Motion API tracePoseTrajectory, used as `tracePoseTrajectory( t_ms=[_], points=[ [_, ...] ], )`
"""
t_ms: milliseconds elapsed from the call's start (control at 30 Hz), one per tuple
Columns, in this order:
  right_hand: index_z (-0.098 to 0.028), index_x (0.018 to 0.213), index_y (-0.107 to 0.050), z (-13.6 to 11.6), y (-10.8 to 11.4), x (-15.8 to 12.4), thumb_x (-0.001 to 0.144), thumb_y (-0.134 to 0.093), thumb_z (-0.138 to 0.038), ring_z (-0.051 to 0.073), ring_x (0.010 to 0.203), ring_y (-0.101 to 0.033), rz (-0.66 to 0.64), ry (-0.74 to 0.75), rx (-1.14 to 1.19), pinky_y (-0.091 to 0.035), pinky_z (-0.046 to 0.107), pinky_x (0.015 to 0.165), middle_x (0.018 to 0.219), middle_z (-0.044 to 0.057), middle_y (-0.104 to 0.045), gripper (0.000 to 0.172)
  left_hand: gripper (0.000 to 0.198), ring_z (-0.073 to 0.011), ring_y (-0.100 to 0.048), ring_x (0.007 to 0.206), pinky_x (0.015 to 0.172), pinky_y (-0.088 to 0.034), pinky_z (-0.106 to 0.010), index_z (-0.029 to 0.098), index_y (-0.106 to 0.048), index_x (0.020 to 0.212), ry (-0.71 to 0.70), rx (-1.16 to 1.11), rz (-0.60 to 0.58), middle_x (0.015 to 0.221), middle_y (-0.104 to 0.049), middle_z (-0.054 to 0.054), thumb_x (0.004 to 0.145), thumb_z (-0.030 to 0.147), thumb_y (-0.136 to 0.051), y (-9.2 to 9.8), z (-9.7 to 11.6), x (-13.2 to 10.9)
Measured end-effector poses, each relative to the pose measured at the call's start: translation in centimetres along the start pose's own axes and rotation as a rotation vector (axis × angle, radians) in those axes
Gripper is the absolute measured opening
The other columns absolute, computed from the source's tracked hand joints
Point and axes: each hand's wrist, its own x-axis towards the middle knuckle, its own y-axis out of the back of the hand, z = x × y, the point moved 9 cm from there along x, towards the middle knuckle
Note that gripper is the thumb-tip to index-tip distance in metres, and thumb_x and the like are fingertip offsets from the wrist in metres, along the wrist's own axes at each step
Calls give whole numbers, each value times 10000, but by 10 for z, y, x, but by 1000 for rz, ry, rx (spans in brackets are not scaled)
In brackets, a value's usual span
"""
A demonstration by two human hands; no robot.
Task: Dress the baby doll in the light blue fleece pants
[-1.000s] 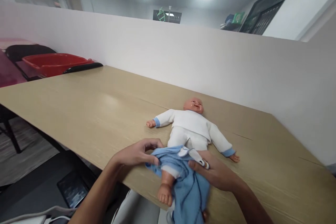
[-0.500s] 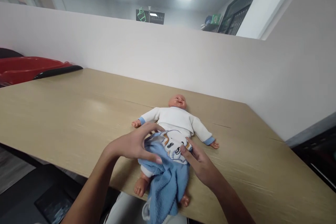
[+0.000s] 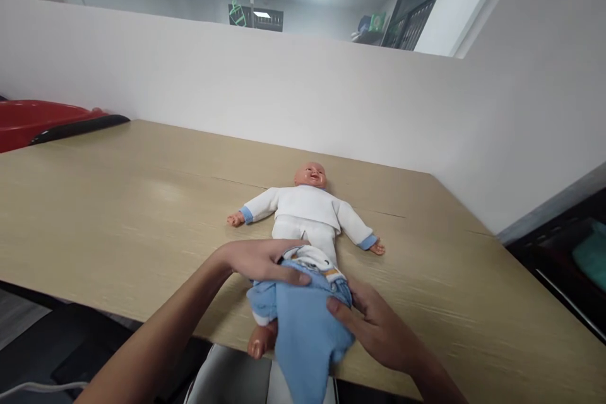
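The left hand [image 3: 258, 262] grips the blue cloth [image 3: 307, 322] between thumb and fingers, as does the right hand [image 3: 379, 325]; most fingertips are hidden. The cloth drapes over the legs of the doll [image 3: 307, 205], hiding one foot. The doll lies face-up on the table [image 3: 180, 221]. The picture's edge crops the red tub [image 3: 38, 115].

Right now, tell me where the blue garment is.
In the head view, the blue garment is at the lower middle, over the legs of the doll, between the left hand and the right hand.
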Motion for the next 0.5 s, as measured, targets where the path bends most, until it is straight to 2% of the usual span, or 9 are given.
tracePoseTrajectory(
  t_ms=[67, 133, 200, 267, 300, 400, 500],
  points=[
    [-232, 1229, -730, -3, -4, -1, 988, -617, -590, 267, 1039, -701, -58, -2, -47, -571, 347, 929, 1127, 47, -763, 446, 669, -285, -703, 1130, 975, -571, -325, 204, -689, 1298, -6, -49, -162, 1238, -759, -41, 794, 618, -836, -16, -2, -1],
    [-248, 1173, -769, -9, -12, -7, 896, -750, -573, 275, 1028, -702, -145, 38, -129, -574, 341, 926, 1129, 43, -765, 427, 651, -284, -732, 1062, 936, -592, -320, 197, -744, 1184, -13, -68, -249, 1155, -789, -29, 698, 594, -917, -25, -3, -3],
    [-259, 1174, -783, -15, -18, -13, 844, -814, -548, 293, 1138, -677, -179, 102, -148, -557, 350, 1001, 1263, 60, -729, 440, 554, -270, -728, 1056, 931, -591, -310, 188, -753, 1124, -63, -60, -232, 1124, -792, -31, 729, 542, -914, -25, -1, -2],
    [-246, 1209, -771, -13, -15, -15, 894, -763, -546, 300, 1249, -629, -76, 123, -64, -523, 369, 1080, 1372, 85, -675, 435, 464, -253, -704, 1110, 977, -570, -306, 176, -727, 1170, -134, -81, -189, 1165, -775, -46, 834, 471, -848, -23, 5, -2],
    [-234, 1224, -759, -8, -14, -14, 935, -710, -553, 294, 1253, -625, -3, 109, 18, -517, 377, 1093, 1365, 96, -674, 432, 444, -245, -689, 1147, 1012, -554, -309, 175, -704, 1220, -147, -112, -165, 1202, -762, -51, 881, 442, -807, -21, 5, -1],
    [-221, 1270, -707, 12, -16, -9, 1009, -586, -590, 246, 1112, -663, 155, 38, 288, -532, 367, 1053, 1167, 80, -725, 468, 475, -235, -649, 1235, 1103, -507, -341, 197, -637, 1346, -98, -221, -93, 1295, -730, -51, 951, 445, -732, -16, -6, 1],
    [-203, 1138, -718, 25, -28, -2, 987, -575, -672, 188, 887, -649, 159, -67, 431, -563, 293, 870, 945, 40, -703, 513, 543, -245, -638, 1251, 1140, -481, -361, 207, -655, 1348, -33, -247, -10, 1313, -727, -55, 927, 538, -744, -9, -24, 3]
  ],
)
